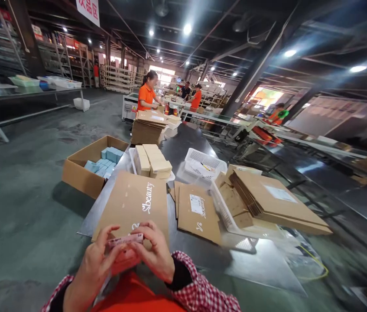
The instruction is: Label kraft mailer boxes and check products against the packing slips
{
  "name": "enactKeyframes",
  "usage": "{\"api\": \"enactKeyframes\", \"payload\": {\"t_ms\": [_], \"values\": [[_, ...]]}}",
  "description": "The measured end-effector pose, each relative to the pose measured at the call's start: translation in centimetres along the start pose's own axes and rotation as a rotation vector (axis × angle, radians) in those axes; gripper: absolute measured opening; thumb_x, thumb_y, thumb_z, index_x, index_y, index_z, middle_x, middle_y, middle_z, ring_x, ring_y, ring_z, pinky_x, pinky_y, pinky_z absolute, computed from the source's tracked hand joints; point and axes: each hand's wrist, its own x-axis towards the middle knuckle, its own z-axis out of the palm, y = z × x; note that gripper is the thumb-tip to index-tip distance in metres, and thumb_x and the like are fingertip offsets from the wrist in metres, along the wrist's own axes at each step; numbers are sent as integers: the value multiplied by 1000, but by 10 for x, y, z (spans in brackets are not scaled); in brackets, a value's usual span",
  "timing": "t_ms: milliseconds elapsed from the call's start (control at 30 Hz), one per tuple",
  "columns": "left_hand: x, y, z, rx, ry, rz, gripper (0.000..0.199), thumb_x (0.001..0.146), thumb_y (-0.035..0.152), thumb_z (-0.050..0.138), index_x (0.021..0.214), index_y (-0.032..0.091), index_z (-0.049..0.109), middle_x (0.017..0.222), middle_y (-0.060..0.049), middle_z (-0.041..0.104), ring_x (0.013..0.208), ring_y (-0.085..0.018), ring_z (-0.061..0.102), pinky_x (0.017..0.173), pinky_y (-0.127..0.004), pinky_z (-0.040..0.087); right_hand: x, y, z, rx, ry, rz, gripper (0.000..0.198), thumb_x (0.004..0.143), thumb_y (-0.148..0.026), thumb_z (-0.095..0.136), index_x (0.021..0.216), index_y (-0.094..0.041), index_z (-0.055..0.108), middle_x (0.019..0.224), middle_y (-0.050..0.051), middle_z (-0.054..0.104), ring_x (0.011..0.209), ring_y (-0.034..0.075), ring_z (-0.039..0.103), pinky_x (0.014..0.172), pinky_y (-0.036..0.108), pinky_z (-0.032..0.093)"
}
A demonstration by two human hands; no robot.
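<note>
Pink box (125,239), lettering seemingly blurred

Interior dim; ceiling lamps (187,29) flare bluish. Daylight enters far windows (164,77). Metal table (261,264) shows glare. Edges stretched, right side blurred.

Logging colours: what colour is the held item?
The held item is pink, best in the head view.

A shiny metal worktop (202,255) carries a large cardboard sheet (131,197) printed "beauty", with smaller cardboard pieces (207,223) on its right. Beyond them sit a white tub (172,177) of cream boxes and a perforated basket (199,158); at the far end, a cardboard stack (146,133).
</note>
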Motion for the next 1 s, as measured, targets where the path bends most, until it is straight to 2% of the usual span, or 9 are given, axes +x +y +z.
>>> {"api": "enactKeyframes", "payload": {"t_ms": [167,300,333,467,567,700,800,867,1000], "values": [[6,-26,-3,149,-17,34,47,93,53,47,122,18,58,72,-1,72,60,-17,68,57,-23,54,12,13,-3,24,57,18,23,92,-40,53,86,-21,67,80,4,64,78,17,60,73,29,48],[7,-51,-16,312,-96,214,44,98,49,39,94,21,73,86,-5,77,74,-18,73,62,-21,56,69,47,-39,35,492,160,29,91,-47,47,89,-20,56,74,0,58,67,14,53,65,27,46],[8,-56,-18,355,-112,253,43,98,46,40,89,22,74,83,-4,77,71,-17,73,62,-21,56,86,59,-48,55,527,180,29,88,-48,49,90,-20,54,77,1,59,69,14,54,66,27,47],[10,-65,-13,414,-58,460,38,99,39,42,88,22,73,90,-6,76,80,-17,72,70,-23,58,134,104,-57,25,206,277,41,69,-40,70,97,-20,49,95,4,65,86,19,61,78,33,51],[12,-74,0,397,-55,525,33,99,36,43,89,22,72,104,-5,75,98,-17,71,86,-26,58,142,119,-41,-284,33,342,46,69,-30,72,108,-18,50,104,7,66,93,22,62,84,36,50],[10,-95,13,365,-124,449,32,98,35,44,90,24,72,108,-4,74,108,-19,67,100,-34,52,142,115,-28,-600,-66,394,60,74,-33,72,124,-9,47,111,18,65,103,29,61,88,41,48],[8,-104,15,334,-122,425,35,98,37,42,88,23,73,106,-5,75,109,-20,67,101,-36,51,140,109,-22,-792,-30,405,80,75,-43,73,137,-5,39,132,28,51,119,37,52,97,47,42],[8,-103,13,337,-126,424,33,98,37,44,92,23,73,106,-5,75,108,-20,67,99,-35,53,137,108,-12,-918,-37,321,80,81,-50,66,143,-8,36,145,27,40,129,38,43,104,51,35],[13,-91,8,384,-156,463,33,98,37,45,90,23,74,105,-4,76,104,-20,69,94,-32,55,136,117,1,-893,-292,77,57,93,-52,45,142,-24,42,151,11,41,140,31,31,114,55,19]]}}
